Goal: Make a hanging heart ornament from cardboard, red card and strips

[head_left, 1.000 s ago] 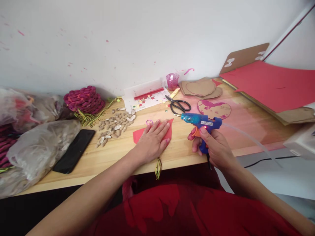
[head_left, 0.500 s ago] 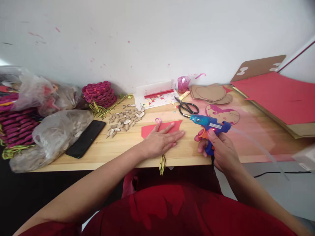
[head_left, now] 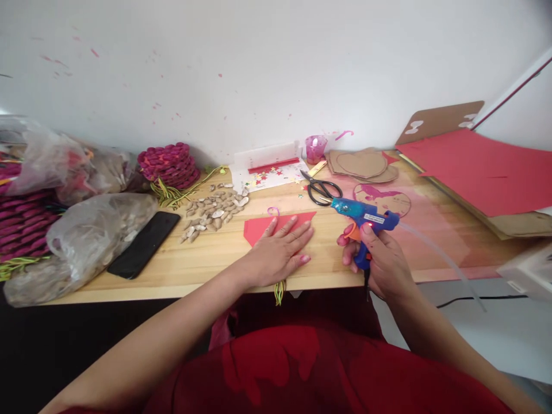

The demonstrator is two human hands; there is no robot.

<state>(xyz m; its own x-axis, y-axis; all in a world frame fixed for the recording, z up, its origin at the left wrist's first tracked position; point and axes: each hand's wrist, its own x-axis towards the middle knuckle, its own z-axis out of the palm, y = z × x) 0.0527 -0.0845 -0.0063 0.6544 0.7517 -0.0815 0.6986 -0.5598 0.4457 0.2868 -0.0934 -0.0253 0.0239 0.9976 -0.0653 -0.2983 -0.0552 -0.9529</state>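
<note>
My left hand [head_left: 279,250] lies flat, fingers stretched out, across a piece of red paper [head_left: 256,228] on the wooden table. Part of the paper is hidden beneath the palm. Yellow-green cords [head_left: 280,292] hang over the table's front edge below that hand. A small purple curl [head_left: 273,211] shows just above the paper. My right hand [head_left: 386,259] grips a blue glue gun [head_left: 360,214] by its handle, with fingers around the orange trigger. Its nozzle points left, a red light glows on its body, and a clear glue stick [head_left: 435,247] trails from the back.
Black scissors [head_left: 321,188] lie behind the nozzle. Peanut shells [head_left: 211,213], a black phone [head_left: 144,244] and a plastic bag [head_left: 101,230] are to the left. Cardboard hearts [head_left: 360,164] sit at the back, red sheets [head_left: 487,172] at the right. White paper [head_left: 276,178] holds star confetti.
My left hand has shifted slightly on the red paper, its fingers now closer over it. The glue gun stays in my right hand at nearly the same spot. The view has shifted a little.
</note>
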